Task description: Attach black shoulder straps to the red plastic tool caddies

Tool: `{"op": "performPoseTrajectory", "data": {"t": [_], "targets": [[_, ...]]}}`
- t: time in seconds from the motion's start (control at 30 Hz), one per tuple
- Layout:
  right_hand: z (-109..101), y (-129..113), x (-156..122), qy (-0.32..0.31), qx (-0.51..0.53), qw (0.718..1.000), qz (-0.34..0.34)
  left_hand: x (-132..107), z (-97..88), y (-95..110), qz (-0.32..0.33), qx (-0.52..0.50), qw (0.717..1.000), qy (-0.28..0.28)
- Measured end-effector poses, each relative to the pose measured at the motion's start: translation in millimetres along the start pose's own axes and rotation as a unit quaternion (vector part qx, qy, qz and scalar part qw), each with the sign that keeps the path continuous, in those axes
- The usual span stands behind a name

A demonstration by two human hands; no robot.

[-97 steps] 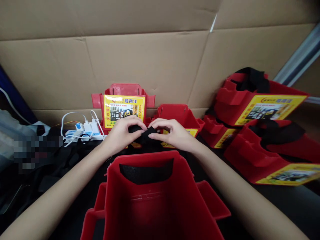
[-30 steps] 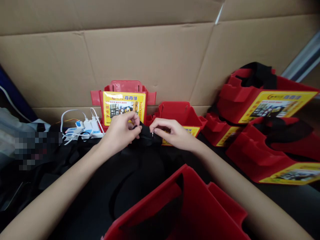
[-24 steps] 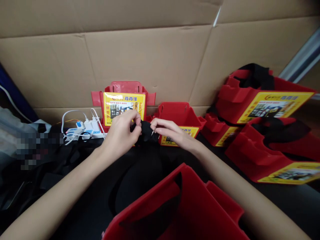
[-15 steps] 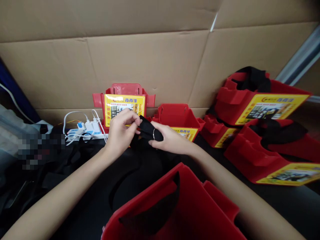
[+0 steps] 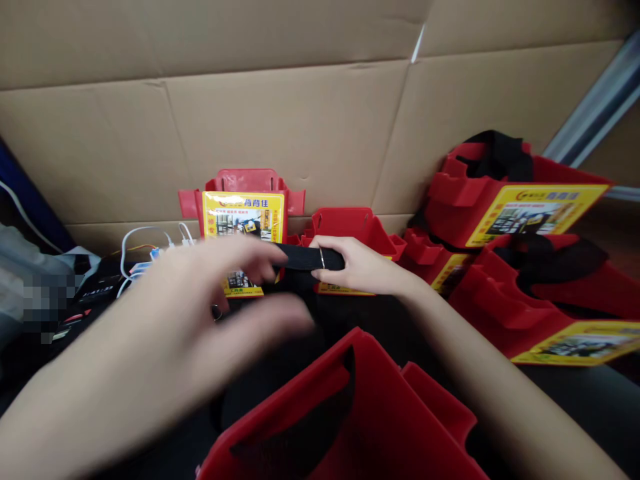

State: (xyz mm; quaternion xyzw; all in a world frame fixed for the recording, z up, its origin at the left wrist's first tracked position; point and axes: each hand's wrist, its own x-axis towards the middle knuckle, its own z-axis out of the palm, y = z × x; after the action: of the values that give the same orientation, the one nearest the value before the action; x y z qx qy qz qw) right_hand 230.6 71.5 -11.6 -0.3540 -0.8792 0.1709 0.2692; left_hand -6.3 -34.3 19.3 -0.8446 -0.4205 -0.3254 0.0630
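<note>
My right hand (image 5: 367, 265) is closed around a black webbing strap (image 5: 303, 258) held up in front of me. A thin silvery metal loop (image 5: 323, 259) crosses the strap by my fingers. My left hand (image 5: 200, 300) is blurred and large in the foreground, its thumb spread away from its fingers. Its fingertips are close to the strap's left end; whether they touch it I cannot tell. Below, close to me, stands a red plastic box (image 5: 420, 400) with a black strap (image 5: 310, 427) running through its slotted wall.
Behind my hands, red boxes (image 5: 345, 223) with yellow labels stand by a cardboard wall (image 5: 285, 133). More red boxes (image 5: 460, 207) with black straps are stacked at the right. A white charger cable (image 5: 143, 232) lies behind my left hand, and grey plastic (image 5: 30, 267) is at far left.
My left hand has come away from its pinch on the strap, spreading and moving nearer the camera. My right hand still grips the strap, slightly further right, with more strap showing straight.
</note>
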Motion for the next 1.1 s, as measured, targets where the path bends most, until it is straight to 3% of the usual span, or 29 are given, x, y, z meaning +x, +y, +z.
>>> {"op": "performPoseTrajectory", "data": {"t": [0.03, 0.1, 0.17, 0.3, 0.43, 0.57, 0.63, 0.73, 0.87, 0.97, 1.1], "targets": [[1, 0, 0, 0.000, -0.008, 1.000, -0.003, -8, -2.6, 13, 0.037, -0.019, 0.998, -0.056], [4, -1, 0, 0.005, -0.012, 1.000, -0.008, -19, -1.3, 28, 0.048, -0.018, 0.985, -0.163], [6, -1, 0, 0.021, -0.008, 1.000, -0.010, -21, 7.1, 26, 0.043, -0.014, 0.976, -0.214], [8, -3, 0, 0.055, -0.005, 0.998, -0.004, 0, 28.3, -6, 0.038, 0.000, 0.985, -0.168], [8, -12, -2, 0.056, -0.002, 0.998, 0.017, 26, 33.8, -28, 0.053, -0.050, 0.985, -0.156], [8, -21, -3, 0.063, -0.002, 0.998, 0.011, 39, 31.2, -37, 0.059, -0.139, 0.988, -0.027], [9, -22, -3, 0.063, 0.002, 0.998, 0.010, 42, 33.8, -43, 0.053, -0.129, 0.990, 0.002], [10, -22, -2, 0.071, 0.011, 0.997, -0.006, 47, 42.2, -53, 0.004, -0.148, 0.988, -0.034], [13, -20, -1, 0.087, 0.033, 0.995, -0.037, 51, 49.9, -64, -0.057, -0.255, 0.961, -0.088], [13, -18, 0, 0.095, 0.047, 0.994, -0.038, 51, 48.0, -74, -0.051, -0.278, 0.951, -0.127], [10, -12, 0, 0.090, 0.066, 0.993, -0.027, 50, 39.2, -89, -0.033, -0.224, 0.968, -0.110]]}}
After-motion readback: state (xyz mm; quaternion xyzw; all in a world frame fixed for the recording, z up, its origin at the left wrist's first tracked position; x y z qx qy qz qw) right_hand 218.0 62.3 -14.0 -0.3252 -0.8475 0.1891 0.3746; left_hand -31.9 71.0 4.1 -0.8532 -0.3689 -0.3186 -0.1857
